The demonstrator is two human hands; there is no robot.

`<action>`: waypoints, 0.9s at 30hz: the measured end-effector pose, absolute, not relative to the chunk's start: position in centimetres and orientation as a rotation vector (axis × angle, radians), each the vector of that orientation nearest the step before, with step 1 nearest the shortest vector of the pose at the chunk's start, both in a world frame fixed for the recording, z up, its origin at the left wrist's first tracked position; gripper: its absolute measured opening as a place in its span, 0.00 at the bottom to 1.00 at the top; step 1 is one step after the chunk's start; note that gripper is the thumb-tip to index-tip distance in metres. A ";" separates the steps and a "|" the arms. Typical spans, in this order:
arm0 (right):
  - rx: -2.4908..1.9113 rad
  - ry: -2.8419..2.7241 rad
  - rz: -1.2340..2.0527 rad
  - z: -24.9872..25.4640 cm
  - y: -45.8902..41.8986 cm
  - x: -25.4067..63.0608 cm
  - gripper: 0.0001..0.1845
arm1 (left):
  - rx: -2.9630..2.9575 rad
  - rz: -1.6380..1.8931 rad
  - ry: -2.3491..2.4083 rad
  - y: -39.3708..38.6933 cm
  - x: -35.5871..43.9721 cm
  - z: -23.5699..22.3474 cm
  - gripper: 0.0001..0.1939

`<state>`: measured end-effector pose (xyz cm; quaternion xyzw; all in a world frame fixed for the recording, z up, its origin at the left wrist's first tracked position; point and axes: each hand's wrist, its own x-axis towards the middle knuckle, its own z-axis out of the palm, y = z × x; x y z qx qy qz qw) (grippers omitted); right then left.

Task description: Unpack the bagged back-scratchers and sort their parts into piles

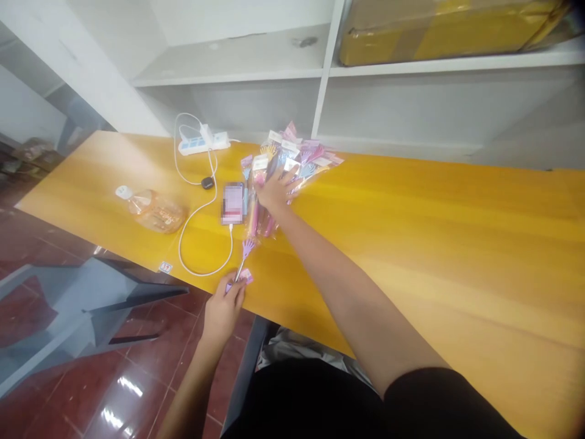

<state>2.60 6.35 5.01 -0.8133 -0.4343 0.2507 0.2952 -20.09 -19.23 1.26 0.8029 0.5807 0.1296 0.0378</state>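
Note:
My left hand (225, 303) is closed around the handle of a purple back scratcher (248, 247) with a metal shaft and a hand-shaped head. A small pink-and-white tag (247, 276) shows beside its shaft. The claw end points away from me, over the table. My right hand (275, 192) reaches onto a pile of back scratchers (292, 160) in clear plastic wrappers, its fingers spread across them. Purple, yellow, blue and pink ones lie there with white labels. Some fingertips are hard to make out among the wrappers.
Left of the pile lies a phone (233, 203) on a white charging cable (181, 244), which runs to a power strip (203, 144). An orange-tinted bottle (158, 210) lies on the yellow table (411, 256). White shelves (237, 58) stand behind; a grey-blue chair (91, 305) is at left.

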 end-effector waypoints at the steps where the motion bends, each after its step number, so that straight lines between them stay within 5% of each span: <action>1: -2.133 -1.257 0.578 5.2 5.7 2.3 0.55 | 2.459 0.413 1.780 -19.3 -20.1 1.2 0.14; 5: -1.796 -1.856 0.250 5.1 3.1 1.4 0.39 | 2.433 0.455 1.767 -19.3 -20.1 1.1 0.13; 10: -1.496 -2.233 0.254 3.3 2.8 -0.1 0.25 | 2.450 0.491 1.755 -19.2 -20.1 1.0 0.11; 19: -1.424 -2.353 0.491 3.4 4.3 -0.7 0.32 | 2.529 0.641 1.732 -19.5 -20.4 -0.3 0.09; 27: -1.412 -2.355 0.385 2.9 4.4 -3.2 0.27 | 2.522 0.616 1.738 -19.4 -20.5 0.0 0.09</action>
